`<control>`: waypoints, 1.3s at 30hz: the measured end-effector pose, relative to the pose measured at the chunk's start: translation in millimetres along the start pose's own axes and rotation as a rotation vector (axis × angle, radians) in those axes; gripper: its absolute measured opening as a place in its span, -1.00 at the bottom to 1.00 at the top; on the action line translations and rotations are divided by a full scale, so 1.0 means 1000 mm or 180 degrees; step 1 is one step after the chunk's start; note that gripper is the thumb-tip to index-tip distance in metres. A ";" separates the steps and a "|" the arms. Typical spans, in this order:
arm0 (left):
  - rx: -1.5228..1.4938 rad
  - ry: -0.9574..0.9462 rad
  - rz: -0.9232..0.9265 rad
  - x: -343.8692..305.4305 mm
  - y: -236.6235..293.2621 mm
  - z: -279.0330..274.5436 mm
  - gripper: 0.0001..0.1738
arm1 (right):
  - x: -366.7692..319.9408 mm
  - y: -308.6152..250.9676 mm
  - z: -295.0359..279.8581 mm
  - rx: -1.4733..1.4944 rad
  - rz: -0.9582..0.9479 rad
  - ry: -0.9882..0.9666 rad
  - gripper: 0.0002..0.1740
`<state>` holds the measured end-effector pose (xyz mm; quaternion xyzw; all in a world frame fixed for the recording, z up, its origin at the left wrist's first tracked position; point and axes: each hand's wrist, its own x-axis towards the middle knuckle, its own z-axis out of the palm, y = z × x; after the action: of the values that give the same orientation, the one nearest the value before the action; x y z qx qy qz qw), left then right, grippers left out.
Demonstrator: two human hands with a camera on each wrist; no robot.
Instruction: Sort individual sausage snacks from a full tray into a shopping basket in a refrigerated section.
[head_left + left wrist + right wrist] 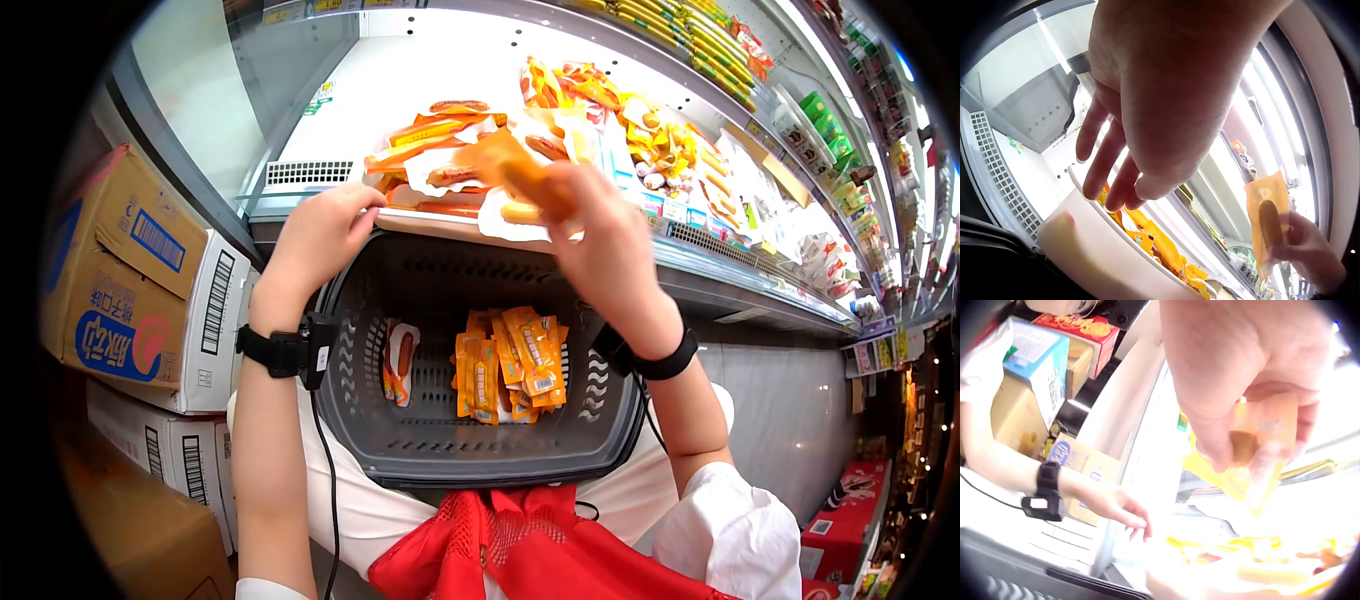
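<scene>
"A brightly lit shop case fills the far side, with cartons stacked at the left. What's in the right hand?"

"A sausage packet, pinched between fingers and thumb, up above the case's white tray."

"And the left hand?"

"Its fingers hang loosely bent, holding nothing, just by the tray's rim. Whether they touch it, I can't tell."

"Anything nearer the person?"

"A dark basket, below both hands. There's a pile of orange packets toward its right, and one paler packet apart at the left, its sausage showing."
</scene>
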<state>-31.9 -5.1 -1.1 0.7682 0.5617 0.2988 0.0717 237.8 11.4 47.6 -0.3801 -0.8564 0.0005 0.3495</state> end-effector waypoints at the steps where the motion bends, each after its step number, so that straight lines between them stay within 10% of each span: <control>1: 0.0015 0.0032 0.0011 0.000 0.001 0.002 -0.87 | 0.006 0.007 -0.005 -0.0345 -0.0042 0.0240 -0.65; 4: 0.0171 0.0053 0.0175 0.000 0.001 0.006 -0.88 | 0.019 0.037 -0.002 -0.1077 -0.0197 0.0821 -0.61; 8: 0.0238 0.0097 0.0278 -0.001 0.000 0.004 -0.88 | 0.009 0.060 0.023 -0.1819 0.0088 -0.0083 -0.65; 12: 0.0288 -0.0016 0.0259 -0.003 -0.002 0.003 -0.88 | -0.004 0.049 0.038 -0.1690 -0.0169 -0.1394 -0.71; 22: 0.0132 0.0223 0.0452 0.004 -0.009 0.008 -0.91 | 0.074 0.036 0.061 -0.1117 -0.0349 -0.0877 -0.75; 24: 0.0124 0.0203 0.0460 0.005 -0.008 0.010 -0.91 | 0.096 0.050 0.081 -0.1132 0.0255 -0.1860 -0.66; 30: 0.0092 0.0099 0.0406 0.003 -0.010 0.002 -0.90 | 0.118 0.053 0.098 -0.0843 0.0192 -0.2086 -0.75; 39: -0.0807 0.0381 0.0215 0.006 0.014 0.007 -0.71 | 0.102 0.014 0.057 0.1866 0.0720 0.0576 -0.48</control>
<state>-15.6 -3.0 2.0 0.7522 0.4966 0.4148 0.1244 164.6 102.8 61.6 -0.3546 -0.7375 0.2521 0.5165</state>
